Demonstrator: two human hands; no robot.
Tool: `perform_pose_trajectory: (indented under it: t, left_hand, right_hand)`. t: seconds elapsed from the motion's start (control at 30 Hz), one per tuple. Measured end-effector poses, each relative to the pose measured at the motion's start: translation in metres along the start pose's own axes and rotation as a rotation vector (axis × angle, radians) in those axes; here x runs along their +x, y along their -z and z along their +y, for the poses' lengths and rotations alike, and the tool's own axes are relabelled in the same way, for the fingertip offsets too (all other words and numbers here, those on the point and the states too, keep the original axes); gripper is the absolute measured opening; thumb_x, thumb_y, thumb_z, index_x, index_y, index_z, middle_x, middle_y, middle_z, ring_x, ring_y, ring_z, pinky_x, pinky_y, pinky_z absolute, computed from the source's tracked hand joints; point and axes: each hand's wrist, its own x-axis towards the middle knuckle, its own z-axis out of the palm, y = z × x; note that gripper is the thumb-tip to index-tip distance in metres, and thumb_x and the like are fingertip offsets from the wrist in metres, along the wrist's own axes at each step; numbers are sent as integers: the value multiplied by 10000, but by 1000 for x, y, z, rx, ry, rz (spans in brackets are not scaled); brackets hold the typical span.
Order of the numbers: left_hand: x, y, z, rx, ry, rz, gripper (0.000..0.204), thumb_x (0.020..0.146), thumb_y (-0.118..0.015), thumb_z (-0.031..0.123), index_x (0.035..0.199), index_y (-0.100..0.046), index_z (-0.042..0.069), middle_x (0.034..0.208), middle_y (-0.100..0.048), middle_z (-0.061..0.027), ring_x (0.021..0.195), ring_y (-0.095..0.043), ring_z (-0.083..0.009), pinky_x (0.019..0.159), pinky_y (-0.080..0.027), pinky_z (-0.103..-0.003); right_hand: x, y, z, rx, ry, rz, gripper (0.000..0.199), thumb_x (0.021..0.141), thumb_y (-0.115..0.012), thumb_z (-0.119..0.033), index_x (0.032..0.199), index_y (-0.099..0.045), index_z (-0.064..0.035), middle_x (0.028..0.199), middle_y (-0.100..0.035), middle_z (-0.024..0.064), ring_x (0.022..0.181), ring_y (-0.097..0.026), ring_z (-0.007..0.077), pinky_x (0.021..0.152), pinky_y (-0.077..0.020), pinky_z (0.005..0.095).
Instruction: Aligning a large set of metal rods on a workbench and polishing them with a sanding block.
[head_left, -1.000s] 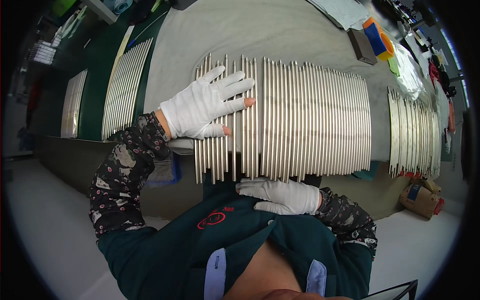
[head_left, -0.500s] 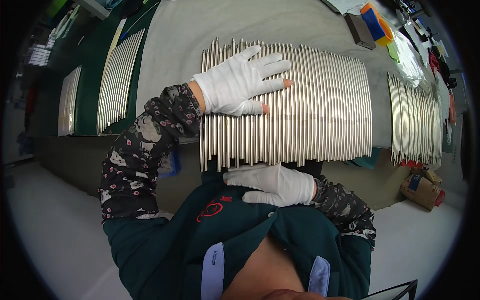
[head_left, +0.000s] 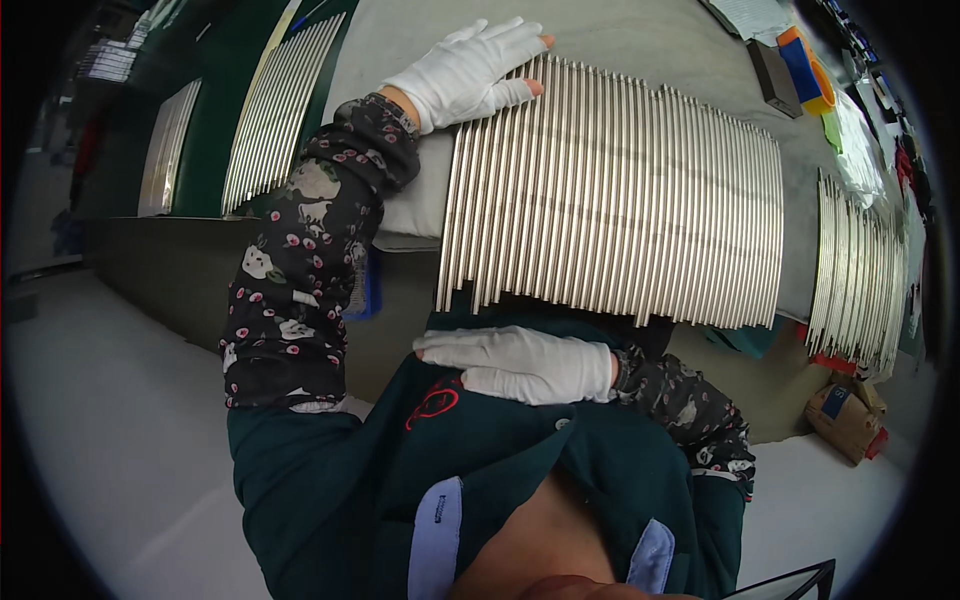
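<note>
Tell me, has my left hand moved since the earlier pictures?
Yes, forward. Earlier, your left hand lay lower in view than the dark block; now it is about level with it.

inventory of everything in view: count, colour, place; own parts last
Cloth cover: one, grey, centre
Straight metal rods, main row: many, silver, on cloth cover
Left rod row: one, silver, on dark green surface
Flat metallic bundle: one, silver, far left
Right rod row: one, silver, right
Rectangular block: one, dark grey, upper right
Ring-shaped object: one, orange-blue, beside block
Wrapped package: one, brown, lower right
Remaining clutter: uncounted, mixed, mostly edges
Jacket: one, green, torso
Floral sleeves: two, dark, forearms
Gloved left hand: one, white, main row's far-left corner
Gloved right hand: one, white, before jacket
</note>
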Motion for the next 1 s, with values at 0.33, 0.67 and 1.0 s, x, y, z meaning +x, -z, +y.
perform_pose_trajectory:
  t: [0.33,0.67,1.0]
  left_hand:
    - [-6,-1,-3,-77,-62,18,681,959,-361,570,1453,-355,102,1500,-366,-115,1400,-316,-275,1180,-201,-435]
    - [-13,9,-2,-9,-126,4,678,957,-397,544,1457,-344,88,1502,-349,-140,1400,-305,-313,1170,-211,-441]
    - [-12,14,-3,-10,-82,-69,760,945,-303,634,1482,-300,97,1518,-316,-153,1406,-293,-314,1170,-187,-448]
  right_hand:
    - [23,15,-4,-313,-90,140,620,994,-479,-292,1438,-263,83,1482,-328,248,1394,-314,333,1148,-243,385]
    - [-33,26,-31,-222,-127,198,604,999,-456,-322,1407,-314,100,1416,-399,271,1311,-404,375,1095,-325,360]
    - [-87,39,-52,-356,-319,197,554,983,-480,-300,1383,-374,69,1319,-502,257,1205,-515,353,1033,-406,356]
